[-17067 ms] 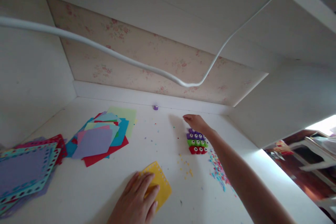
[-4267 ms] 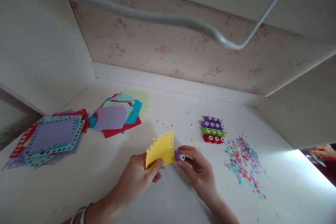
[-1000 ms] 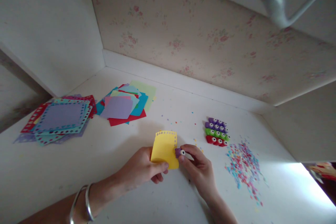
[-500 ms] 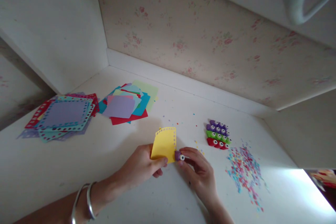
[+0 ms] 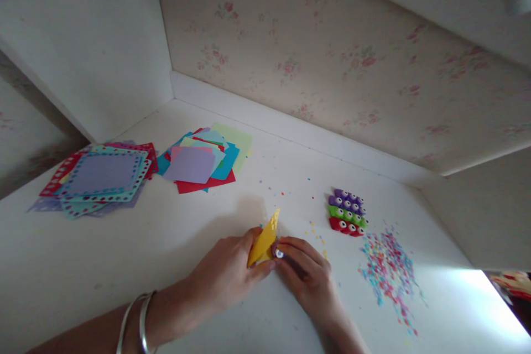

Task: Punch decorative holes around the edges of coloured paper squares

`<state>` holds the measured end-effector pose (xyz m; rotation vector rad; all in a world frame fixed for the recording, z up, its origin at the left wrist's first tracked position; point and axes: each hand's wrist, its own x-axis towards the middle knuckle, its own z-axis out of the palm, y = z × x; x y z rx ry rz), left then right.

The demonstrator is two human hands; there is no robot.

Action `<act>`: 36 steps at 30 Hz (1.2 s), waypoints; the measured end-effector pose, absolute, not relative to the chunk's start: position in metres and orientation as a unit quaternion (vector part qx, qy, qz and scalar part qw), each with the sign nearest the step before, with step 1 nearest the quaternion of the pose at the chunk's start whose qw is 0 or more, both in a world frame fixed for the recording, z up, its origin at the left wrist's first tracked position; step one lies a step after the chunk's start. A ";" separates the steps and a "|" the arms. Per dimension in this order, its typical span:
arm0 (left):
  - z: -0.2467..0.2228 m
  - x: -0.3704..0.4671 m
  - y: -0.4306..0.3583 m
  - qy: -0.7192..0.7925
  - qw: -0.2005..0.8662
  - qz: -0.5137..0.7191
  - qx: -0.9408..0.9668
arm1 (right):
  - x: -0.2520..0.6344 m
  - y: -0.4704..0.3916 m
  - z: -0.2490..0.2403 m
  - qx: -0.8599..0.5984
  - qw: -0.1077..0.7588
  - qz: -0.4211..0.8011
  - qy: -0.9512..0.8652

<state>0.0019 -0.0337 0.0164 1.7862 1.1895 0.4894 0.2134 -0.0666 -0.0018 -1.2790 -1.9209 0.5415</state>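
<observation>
The left hand [image 5: 232,265] has its grip closed on a yellow sheet [image 5: 263,240], pinched between thumb and fingers. The sheet is raised at a tilt, bent and seen nearly edge-on, with cut-outs visible toward its top end. The right hand [image 5: 311,277] has its grip closed on a small purple punch [image 5: 278,253], which bears a round white-and-dark spot facing the camera. The punch sits at the sheet's right-hand edge; whether the paper lies inside its slot cannot be told. Two silver bangles [image 5: 143,322] are on the left wrist.

Taking the joined hands as the clock's centre, the following is recorded on the white desk [image 5: 103,254]. At two o'clock, nearest the right hand, are loose yellow bits [image 5: 317,237]. Farther out in that direction stands a block of punches [image 5: 348,213], packed in rows: purple at the far side, then green, then red at the near side. At three o'clock lies a spread of multicoloured confetti [image 5: 388,268], chiefly pink, blue and lilac. At eleven o'clock is an uneven pile of plain sheets [image 5: 193,165], lilac uppermost, with red, blue and pale green showing beneath. At ten o'clock, just beside it, is a pile of hole-edged sheets [image 5: 105,174], also topped in lilac. A floral panel [image 5: 257,55] rises behind, at twelve o'clock.
</observation>
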 end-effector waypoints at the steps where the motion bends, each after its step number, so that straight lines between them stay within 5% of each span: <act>1: 0.015 0.001 -0.035 0.489 0.426 0.188 0.738 | 0.213 -0.067 -0.002 -0.500 0.366 0.212 -0.756; 13: 0.026 -0.019 -0.029 0.559 0.268 0.168 0.766 | 0.213 -0.067 -0.006 -0.496 0.357 0.202 -0.765; 21: 0.013 -0.011 -0.023 0.499 0.388 0.210 0.746 | 0.215 -0.067 -0.008 -0.529 0.374 0.208 -0.732; 29: 0.008 -0.004 -0.021 0.470 0.547 0.317 0.616 | 0.223 -0.062 -0.010 -0.589 0.482 0.254 -0.597; 36: 0.011 -0.002 -0.023 0.470 0.550 0.337 0.603 | 0.218 -0.062 -0.012 -0.576 0.472 0.282 -0.604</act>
